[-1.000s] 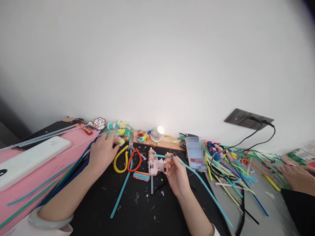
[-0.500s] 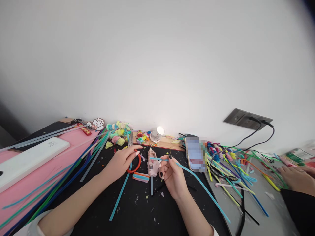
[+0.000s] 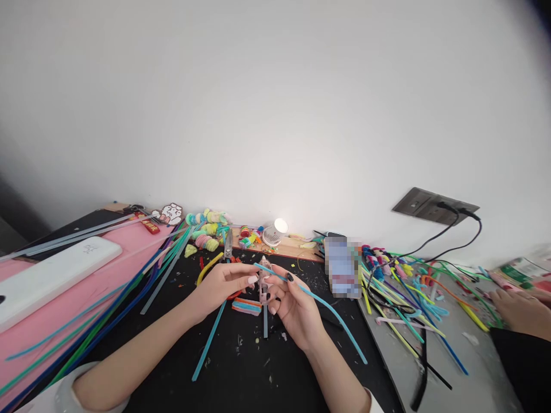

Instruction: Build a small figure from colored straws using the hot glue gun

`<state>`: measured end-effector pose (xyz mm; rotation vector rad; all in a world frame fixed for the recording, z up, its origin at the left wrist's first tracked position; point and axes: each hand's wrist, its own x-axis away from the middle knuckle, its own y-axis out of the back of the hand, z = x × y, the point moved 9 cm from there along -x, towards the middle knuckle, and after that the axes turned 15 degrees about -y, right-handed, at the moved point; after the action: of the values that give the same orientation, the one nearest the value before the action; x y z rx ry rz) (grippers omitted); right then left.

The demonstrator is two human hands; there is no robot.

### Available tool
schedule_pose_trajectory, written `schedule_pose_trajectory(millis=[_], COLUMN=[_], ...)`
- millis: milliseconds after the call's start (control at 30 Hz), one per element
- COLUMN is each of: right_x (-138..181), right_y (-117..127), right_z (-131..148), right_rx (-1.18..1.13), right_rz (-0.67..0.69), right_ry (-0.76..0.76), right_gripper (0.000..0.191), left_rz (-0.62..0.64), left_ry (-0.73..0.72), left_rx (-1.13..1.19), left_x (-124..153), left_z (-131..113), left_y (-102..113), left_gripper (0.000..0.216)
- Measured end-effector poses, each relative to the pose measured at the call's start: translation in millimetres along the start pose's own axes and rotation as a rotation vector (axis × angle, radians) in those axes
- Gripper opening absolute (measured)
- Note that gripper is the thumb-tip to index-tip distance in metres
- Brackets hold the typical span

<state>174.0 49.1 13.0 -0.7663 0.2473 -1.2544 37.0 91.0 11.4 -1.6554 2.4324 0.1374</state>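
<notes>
My right hand (image 3: 291,305) pinches a long light-blue pipe cleaner (image 3: 327,307) near its upper end; the rest trails down to the right over the black mat (image 3: 241,367). My left hand (image 3: 221,285) has come up beside it, fingers curled, fingertips touching the pink glue gun (image 3: 263,285) that stands between the two hands. Whether it grips the gun is unclear. A striped blue-and-orange piece (image 3: 246,307) lies just below the left hand. Scissors with yellow and red handles (image 3: 215,263) lie behind the left hand.
Bundles of coloured pipe cleaners (image 3: 129,292) lie at left over a pink pad with a white case (image 3: 51,275). A phone (image 3: 342,267) leans right of centre. More pipe cleaners and black cables (image 3: 404,292) cover the grey surface. Another person's hand (image 3: 519,310) rests at far right.
My left hand left the pile by the scissors and moved right to the glue gun. My right hand raised the blue pipe cleaner slightly and shifted left.
</notes>
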Motion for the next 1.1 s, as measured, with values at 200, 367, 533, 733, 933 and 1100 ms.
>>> schedule_pose_trajectory(millis=[200,367,533,733,933,1100], right_x=[1,3,6,7,6,4], right_y=[-11,-11,-11,7,18,12], right_z=[-10,-5,0,6,9,5], right_rx=[0.139,0.289,0.517,0.474,0.415,0.479], right_rz=[0.032,-0.056,-0.133,-0.234,-0.293,-0.271], right_ry=[-0.04,0.05,0.132,0.171,0.233,0.213], right_gripper=[0.034,0.029,0.028,0.035,0.047,0.052], left_rz=[-0.104,-0.179,-0.185,0.051,0.489,0.692], left_ry=[0.035,0.03,0.013,-0.102,-0.073,-0.097], left_rx=[0.253,0.354,0.344,0.033,-0.046,-0.122], left_x=[4,4,5,2,15,28], left_z=[5,4,2,-12,-14,-23], left_y=[-2,0,0,-6,-41,-60], left_gripper=[0.029,0.026,0.028,0.034,0.029,0.03])
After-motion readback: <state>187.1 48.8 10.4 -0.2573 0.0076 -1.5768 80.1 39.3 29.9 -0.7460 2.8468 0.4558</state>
